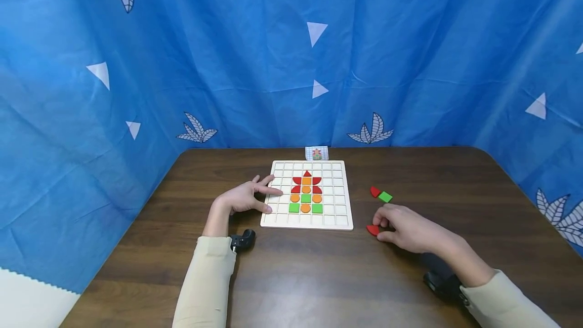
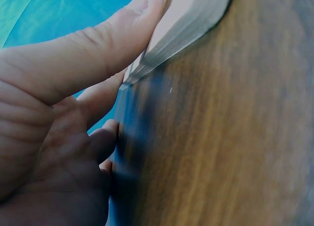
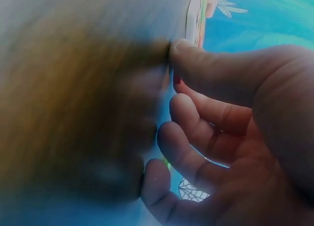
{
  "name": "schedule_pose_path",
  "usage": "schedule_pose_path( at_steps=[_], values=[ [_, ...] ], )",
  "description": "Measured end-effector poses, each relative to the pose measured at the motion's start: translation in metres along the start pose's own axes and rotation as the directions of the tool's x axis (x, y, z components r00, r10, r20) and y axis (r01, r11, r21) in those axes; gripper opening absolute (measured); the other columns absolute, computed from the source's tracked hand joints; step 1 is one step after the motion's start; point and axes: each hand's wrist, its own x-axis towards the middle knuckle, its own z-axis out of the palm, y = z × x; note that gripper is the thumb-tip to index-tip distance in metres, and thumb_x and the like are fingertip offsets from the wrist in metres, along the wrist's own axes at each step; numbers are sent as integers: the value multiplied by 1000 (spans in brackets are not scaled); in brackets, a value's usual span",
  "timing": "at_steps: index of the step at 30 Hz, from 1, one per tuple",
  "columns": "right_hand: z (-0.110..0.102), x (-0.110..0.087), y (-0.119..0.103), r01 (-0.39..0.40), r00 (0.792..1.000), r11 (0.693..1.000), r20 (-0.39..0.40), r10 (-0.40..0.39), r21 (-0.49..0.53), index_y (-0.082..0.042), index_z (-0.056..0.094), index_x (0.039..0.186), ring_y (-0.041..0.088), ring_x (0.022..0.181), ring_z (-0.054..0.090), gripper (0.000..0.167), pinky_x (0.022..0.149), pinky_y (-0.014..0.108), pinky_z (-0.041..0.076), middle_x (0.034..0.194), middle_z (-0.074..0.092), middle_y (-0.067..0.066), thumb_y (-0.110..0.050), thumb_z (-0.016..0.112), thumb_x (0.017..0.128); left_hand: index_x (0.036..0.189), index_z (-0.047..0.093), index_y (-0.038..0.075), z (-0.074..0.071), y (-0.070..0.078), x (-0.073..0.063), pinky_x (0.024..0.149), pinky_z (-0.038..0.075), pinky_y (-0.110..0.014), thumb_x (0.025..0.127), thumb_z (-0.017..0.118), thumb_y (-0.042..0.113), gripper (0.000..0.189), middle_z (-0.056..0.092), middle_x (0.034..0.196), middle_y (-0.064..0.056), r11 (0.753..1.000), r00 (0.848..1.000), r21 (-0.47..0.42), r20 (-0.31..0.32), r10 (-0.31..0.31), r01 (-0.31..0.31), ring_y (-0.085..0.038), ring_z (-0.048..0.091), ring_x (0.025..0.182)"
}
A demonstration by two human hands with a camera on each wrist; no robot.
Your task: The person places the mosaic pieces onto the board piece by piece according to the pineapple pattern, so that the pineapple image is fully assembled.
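A white gridded board (image 1: 337,220) lies on the table, with red, orange and green flat pieces set in its middle cells. My left hand (image 1: 246,197) rests at the board's left side, fingers spread over the edge. In the left wrist view the thumb (image 2: 93,54) touches the board's rim (image 2: 176,37). To the right of the board, my right hand (image 1: 407,229) pinches a red quarter-circle piece (image 1: 372,230) low at the tabletop. Only a sliver of that red piece (image 3: 177,78) shows behind the thumb in the right wrist view.
Beyond the right hand lie another red quarter-circle piece (image 1: 375,192) and a green square piece (image 1: 385,197). A small pattern card (image 1: 316,153) sits at the board's far edge. Blue patterned cloth (image 1: 273,54) hangs behind the brown wooden table (image 1: 319,277).
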Motion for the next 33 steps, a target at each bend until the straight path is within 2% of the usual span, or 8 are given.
schedule_pose_path(
  at_steps=[8, 13, 16, 24, 33],
  values=[
    [-2, 14, -9, -48, 997, 998, -53, 49, 29, -12, 67, 101, 15, 83, 53, 23, 73, 29, 51, 89, 59, -2, -17, 84, 86, 133, 71, 33, -1, 1, 1, 124, 10, -70, 84, 85, 22, 53, 22, 173, 7, 1000, 1000, -8, -13, -2, 2, -35, -9, 162],
    [-3, 26, -20, -80, 991, 996, -105, 84, 44, -9, 68, 104, 18, 85, 53, 23, 74, 32, 50, 92, 60, 2, -16, 83, 88, 135, 70, 32, -2, -1, 2, 124, 10, -70, 84, 86, 23, 54, 20, 173, 4, 1000, 1000, -10, -2, 1, -1, -36, -10, 161],
    [-3, 34, -28, -91, 989, 994, -111, 97, 57, -9, 68, 105, 18, 86, 53, 23, 74, 31, 49, 93, 59, 3, -16, 82, 89, 136, 69, 31, -1, -1, 2, 124, 10, -70, 84, 85, 22, 55, 19, 174, 3, 1000, 1000, -10, 4, -3, 3, -37, -10, 161],
    [0, 55, -50, -64, 992, 996, -105, 71, 66, -6, 67, 106, 19, 86, 54, 24, 71, 29, 48, 93, 59, 6, -16, 81, 89, 134, 70, 32, 0, 1, 2, 124, 8, -69, 84, 85, 21, 53, 21, 173, 4, 1000, 1000, -21, -3, -2, 2, -35, -10, 161],
    [13, 79, -72, -18, 998, 998, -58, 22, 67, -9, 69, 108, 17, 88, 55, 26, 77, 29, 52, 96, 64, 1, -18, 82, 88, 135, 70, 31, 0, 0, 1, 124, 7, -71, 84, 86, 23, 54, 21, 173, 3, 1000, 1000, -20, 3, 1, -1, -36, -10, 161]
  ],
)
